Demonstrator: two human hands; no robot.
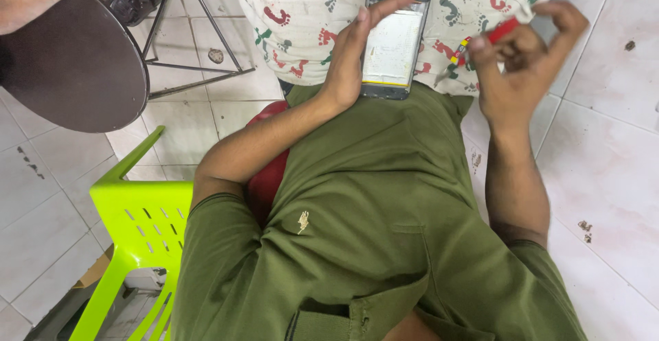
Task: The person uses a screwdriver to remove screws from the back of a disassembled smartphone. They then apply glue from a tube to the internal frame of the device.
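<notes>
As I look down from the head view, my left hand (pixel 351 56) lies open against the opened phone (pixel 393 39) on the cloth (pixel 302 25), while my right hand (pixel 525 60) pinches shut on a red screwdriver (pixel 491 36) just beside it.

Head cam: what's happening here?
A person in a green shirt works on an opened phone lying on a footprint-patterned cloth. The left hand steadies the phone's edge, one finger across its top. The right hand pinches a red tool beside it. A green chair stands nearby.
</notes>
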